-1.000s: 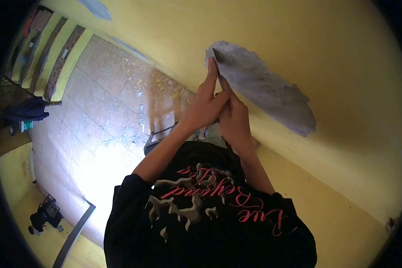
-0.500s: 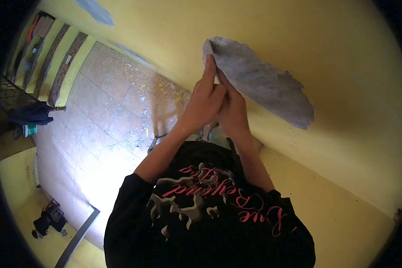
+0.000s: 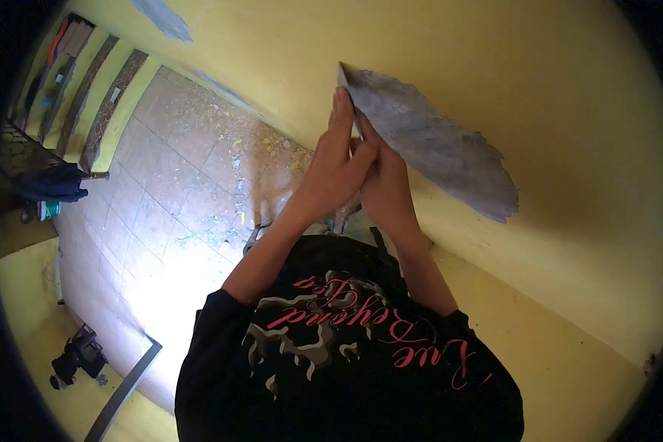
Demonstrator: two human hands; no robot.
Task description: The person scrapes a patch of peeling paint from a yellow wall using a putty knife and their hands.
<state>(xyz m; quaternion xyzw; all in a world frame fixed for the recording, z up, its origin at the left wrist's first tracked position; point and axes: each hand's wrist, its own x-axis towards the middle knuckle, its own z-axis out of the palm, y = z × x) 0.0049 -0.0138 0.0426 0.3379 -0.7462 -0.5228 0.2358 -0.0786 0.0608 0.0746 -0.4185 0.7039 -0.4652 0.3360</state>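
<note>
A thin, flat grey scraper blade [image 3: 343, 76] stands at the upper left end of a bare grey patch [image 3: 435, 140] on the yellow wall. My left hand [image 3: 337, 162] presses its fingers, held together, along the blade, with the thumb crossing toward the other hand. Close beside it, my right hand [image 3: 387, 184] is closed around the lower part of the scraper; the handle is mostly hidden by both hands. The patch has ragged edges and runs down to the right.
Paint flakes [image 3: 236, 166] litter the tiled floor [image 3: 169, 169] along the wall. Stepped ledges [image 3: 114, 110] with items rise at the upper left. Dark cloth [image 3: 51, 184] hangs above a green container [image 3: 49, 211]. Another person [image 3: 70, 365] is at the lower left.
The scraper blade now shows more plainly, tilted at the patch's upper left end. My left fingers lie together along it, where one finger pointed up before. Both hands stay close together.
</note>
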